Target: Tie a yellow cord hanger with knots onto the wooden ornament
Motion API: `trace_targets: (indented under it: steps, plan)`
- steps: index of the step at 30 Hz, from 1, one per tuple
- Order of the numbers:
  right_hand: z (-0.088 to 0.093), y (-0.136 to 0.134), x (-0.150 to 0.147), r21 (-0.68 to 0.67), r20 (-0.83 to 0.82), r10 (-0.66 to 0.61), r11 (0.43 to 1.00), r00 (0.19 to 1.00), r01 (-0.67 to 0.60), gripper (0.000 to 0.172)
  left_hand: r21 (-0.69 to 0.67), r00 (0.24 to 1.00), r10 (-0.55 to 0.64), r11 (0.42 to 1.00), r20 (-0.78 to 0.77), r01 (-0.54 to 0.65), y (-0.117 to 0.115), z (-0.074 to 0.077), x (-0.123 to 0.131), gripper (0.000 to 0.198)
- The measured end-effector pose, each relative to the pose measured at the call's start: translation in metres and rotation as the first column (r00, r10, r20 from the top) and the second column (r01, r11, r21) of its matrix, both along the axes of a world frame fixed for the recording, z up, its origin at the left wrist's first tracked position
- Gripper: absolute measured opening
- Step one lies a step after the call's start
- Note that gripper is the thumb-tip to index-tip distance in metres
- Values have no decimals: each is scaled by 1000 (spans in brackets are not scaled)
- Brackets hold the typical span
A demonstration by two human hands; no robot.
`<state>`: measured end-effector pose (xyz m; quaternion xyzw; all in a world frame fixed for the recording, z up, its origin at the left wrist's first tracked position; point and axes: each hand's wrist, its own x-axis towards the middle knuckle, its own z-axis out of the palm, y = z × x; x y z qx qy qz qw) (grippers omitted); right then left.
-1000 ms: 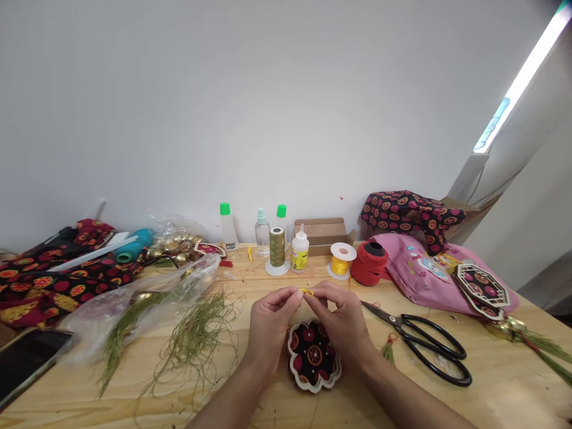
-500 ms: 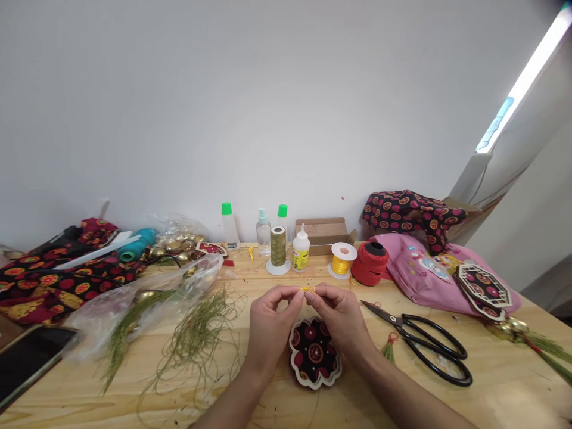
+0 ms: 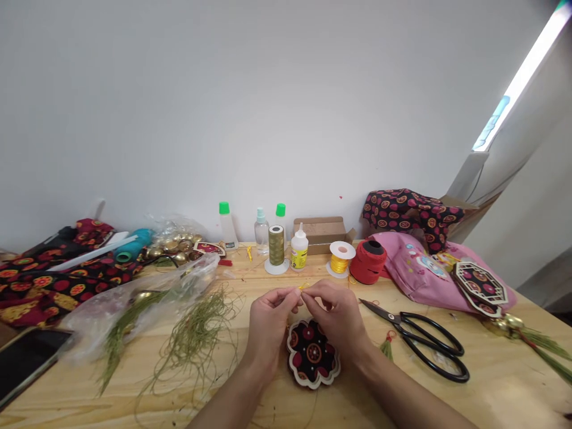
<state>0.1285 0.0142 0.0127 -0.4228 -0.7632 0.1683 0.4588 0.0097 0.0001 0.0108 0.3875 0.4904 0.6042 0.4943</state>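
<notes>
My left hand point(image 3: 268, 322) and my right hand point(image 3: 338, 319) meet above the middle of the wooden table point(image 3: 491, 387). Both pinch a short piece of yellow cord point(image 3: 304, 287) between thumb and fingertips. Just below them lies a flower-shaped ornament point(image 3: 313, 354) with a pale rim and dark fabric printed with red circles. A small green tassel point(image 3: 386, 348) lies right of my right wrist.
Black scissors point(image 3: 424, 345) lie to the right. Thread spools point(image 3: 277, 249), glue bottles point(image 3: 298, 250), a yellow spool point(image 3: 341, 259) and a red spool point(image 3: 369, 262) stand behind. Green threads point(image 3: 196, 333), a plastic bag point(image 3: 134, 298), patterned fabric point(image 3: 49, 280) and a phone point(image 3: 27, 357) lie left. A pink cloth point(image 3: 420, 268) sits right.
My fingertips have drawn closer together on the yellow cord and dropped slightly; the view shifted a little. The ornament and the rest have stayed where they were.
</notes>
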Motion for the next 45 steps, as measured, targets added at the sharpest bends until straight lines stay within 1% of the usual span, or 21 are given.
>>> trace_targets:
  steps: [3,4,6,8,10,14,16,19,20,21,22,23,25,27,29,32,36,40,42,45]
  plan:
    - [2,-1,1,214,208,-96,976,973,50,23,-25,997,9,1000,77,-7,1,-4,2,17]
    - [3,-2,1,277,283,-120,960,951,38,24,-48,994,15,999,105,-10,1,-6,2,18]
    - [6,-4,0,365,411,-136,931,901,-26,25,-85,988,14,996,154,-1,2,-9,1,18]
    - [9,-5,0,395,457,-126,916,880,-74,24,-94,985,-15,995,173,32,3,-10,-1,17]
    - [12,-4,1,380,407,-110,923,907,-59,22,-77,985,-50,995,163,63,2,-10,-3,16]
    - [13,1,10,278,205,-93,960,974,33,17,-66,985,-53,996,162,64,2,-5,-4,18]
    - [12,4,13,196,144,-74,980,987,45,15,-65,983,-55,996,175,67,2,-3,-4,18]
    - [7,6,13,20,89,-43,999,995,42,12,-48,978,-78,995,192,88,2,-1,-3,17]
    - [5,7,12,-39,63,-44,998,997,47,15,-44,977,-89,994,196,99,2,-1,-3,16]
    - [5,7,10,-88,32,-49,995,998,52,22,-42,976,-96,993,197,107,2,-1,-3,15]
    - [4,7,9,-128,-1,-53,990,999,52,29,-42,976,-101,993,195,112,1,-2,-3,15]
    - [4,7,9,-157,-32,-54,986,998,48,32,-43,976,-103,993,189,113,1,-2,-3,15]
    - [4,7,8,-181,-83,-44,983,996,28,26,-46,980,-102,993,173,111,1,-2,-4,15]
    - [3,7,9,-172,-98,-29,985,995,11,18,-42,982,-99,993,161,107,1,-2,-4,15]
    - [1,8,11,-139,-61,-25,990,998,17,17,-33,983,-97,994,158,104,1,-1,-4,15]
    - [0,7,12,-38,66,-32,999,997,35,14,-18,984,-87,996,153,91,1,-2,-5,14]
    - [5,4,10,146,230,2,989,973,-36,14,-7,995,-58,998,79,58,2,-4,-6,15]
    - [13,1,8,273,325,-23,959,945,-70,21,-4,995,-36,999,-93,35,2,-5,-6,18]
    - [16,2,10,308,367,-21,946,930,-100,23,23,971,-76,996,-228,84,0,-3,-5,18]
    - [18,6,16,287,370,10,950,929,-124,19,93,891,-122,979,-437,180,-3,2,-5,16]
